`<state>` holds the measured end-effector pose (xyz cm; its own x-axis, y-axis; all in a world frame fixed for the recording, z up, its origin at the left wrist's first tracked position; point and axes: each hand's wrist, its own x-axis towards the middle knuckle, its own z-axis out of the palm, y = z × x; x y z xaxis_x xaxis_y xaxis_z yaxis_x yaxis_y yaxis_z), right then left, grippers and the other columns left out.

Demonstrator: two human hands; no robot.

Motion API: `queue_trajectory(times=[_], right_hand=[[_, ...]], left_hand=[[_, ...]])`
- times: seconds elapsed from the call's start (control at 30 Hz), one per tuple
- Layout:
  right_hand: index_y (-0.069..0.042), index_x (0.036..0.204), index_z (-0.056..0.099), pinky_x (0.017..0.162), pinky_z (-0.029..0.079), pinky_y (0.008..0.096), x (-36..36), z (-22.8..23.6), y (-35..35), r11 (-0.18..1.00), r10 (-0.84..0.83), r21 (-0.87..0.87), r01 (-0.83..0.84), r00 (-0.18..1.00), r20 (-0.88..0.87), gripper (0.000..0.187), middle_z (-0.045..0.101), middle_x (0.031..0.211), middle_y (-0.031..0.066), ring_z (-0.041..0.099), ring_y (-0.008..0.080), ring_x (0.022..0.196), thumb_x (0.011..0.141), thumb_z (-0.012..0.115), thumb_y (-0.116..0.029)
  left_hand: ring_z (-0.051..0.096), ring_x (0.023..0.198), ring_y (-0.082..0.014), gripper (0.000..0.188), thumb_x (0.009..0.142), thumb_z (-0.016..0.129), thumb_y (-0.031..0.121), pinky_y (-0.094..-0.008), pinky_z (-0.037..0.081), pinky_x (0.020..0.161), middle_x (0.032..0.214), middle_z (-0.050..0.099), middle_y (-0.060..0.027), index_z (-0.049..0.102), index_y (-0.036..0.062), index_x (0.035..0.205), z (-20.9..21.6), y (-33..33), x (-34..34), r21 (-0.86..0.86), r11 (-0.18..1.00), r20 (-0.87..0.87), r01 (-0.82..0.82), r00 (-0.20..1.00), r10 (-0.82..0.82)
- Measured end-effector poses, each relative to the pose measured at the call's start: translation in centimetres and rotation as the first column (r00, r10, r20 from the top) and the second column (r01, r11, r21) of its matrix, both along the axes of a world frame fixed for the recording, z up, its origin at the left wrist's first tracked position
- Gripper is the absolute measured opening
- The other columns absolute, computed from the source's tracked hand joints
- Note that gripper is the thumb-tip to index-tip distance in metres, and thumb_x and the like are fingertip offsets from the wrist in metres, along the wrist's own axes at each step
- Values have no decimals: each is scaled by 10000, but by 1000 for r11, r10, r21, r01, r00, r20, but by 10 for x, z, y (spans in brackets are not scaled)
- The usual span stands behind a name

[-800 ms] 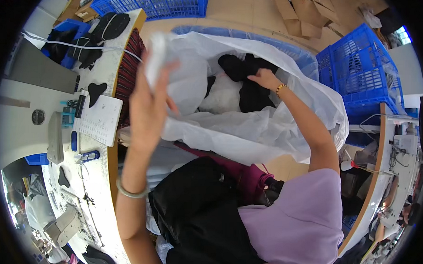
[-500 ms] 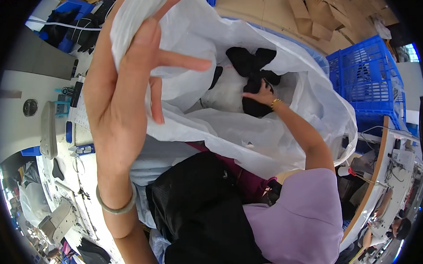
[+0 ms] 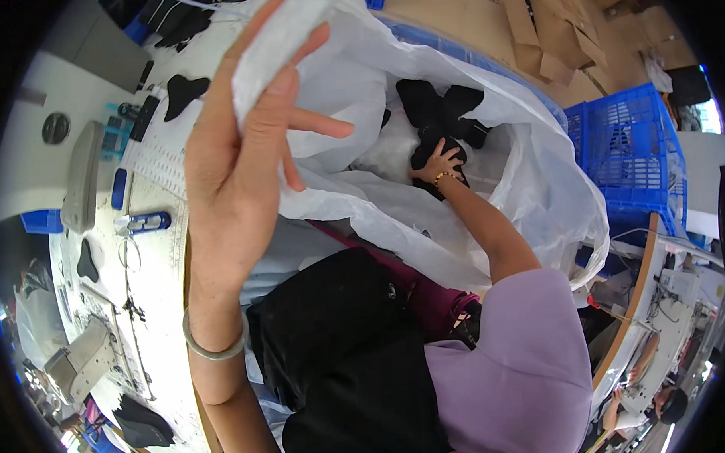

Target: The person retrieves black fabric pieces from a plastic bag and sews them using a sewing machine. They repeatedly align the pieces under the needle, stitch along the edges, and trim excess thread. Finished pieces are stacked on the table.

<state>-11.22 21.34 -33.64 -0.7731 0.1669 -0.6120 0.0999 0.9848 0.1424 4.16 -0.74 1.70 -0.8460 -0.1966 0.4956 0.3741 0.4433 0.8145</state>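
Observation:
The raised rim of a large white plastic bag [image 3: 359, 139] is pinched between the thumb and fingers of my left hand [image 3: 245, 167]. Its lower fingers stick out over the bag's mouth. Deep inside, my right hand [image 3: 440, 164] lies with spread fingers on a black fabric piece [image 3: 429, 148]. More black fabric pieces [image 3: 430, 104] are heaped just beyond it, partly overlapping. Clear crumpled plastic shows at the bag's bottom beside them. Whatever lies beneath my right palm is hidden.
On the left stands a white sewing table [image 3: 160, 257] with a sewing machine, a blue-handled tool [image 3: 144, 224] and black cut pieces [image 3: 186, 95]. A blue plastic crate [image 3: 631, 153] is right of the bag. Cardboard boxes [image 3: 543, 28] lie beyond. Another person [image 3: 664, 405] sits at far right.
My view has shifted, showing more of the left table. Inside the bag my right hand has moved slightly left on the black pieces. The left hand still holds the rim.

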Motion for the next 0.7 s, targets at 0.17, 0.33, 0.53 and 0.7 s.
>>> queue_trajectory(times=[0.17, 0.33, 0.53, 0.7], right_hand=[[-181, 1479, -20, 912, 355, 669, 4, -13, -14, 991, 39, 132, -26, 995, -91, 1136, 65, 1477, 274, 240, 523, 1293, 679, 735, -469], [-165, 1480, 85, 882, 399, 637, 2, -36, -1, 977, 161, 174, -124, 961, -224, 896, 175, 1453, 275, 360, 520, 1226, 793, 633, -341], [-98, 1414, 219, 875, 492, 460, -18, -36, 32, 960, 245, -55, -275, 918, -313, 824, 430, 1296, 246, 556, 458, 1045, 737, 675, -210], [-51, 1359, 289, 892, 471, 461, -52, 3, 80, 882, 287, -234, -408, 861, -420, 747, 517, 1174, 279, 554, 442, 1044, 705, 637, -149]], left_hand=[[663, 768, -150, 403, 976, 364, 147, -179, 423, 527, 1205, 580, -187, 418, -14, 1342, 2, -3, 18, 138, 984, 137, -112, 986, 93], [637, 811, -119, 381, 957, 410, 114, -206, 464, 645, 1195, 591, -129, 470, 35, 1325, -9, -16, 33, 106, 987, 192, -120, 977, 98], [617, 836, -149, 349, 919, 508, 69, -248, 472, 709, 1102, 611, -99, 518, 63, 1267, -20, -22, 39, 13, 983, 84, -183, 980, 181], [615, 852, -333, 320, 876, 529, -1, -345, 492, 705, 1018, 601, -177, 538, 42, 1193, -16, -19, 42, -35, 982, 51, -184, 981, 186]])
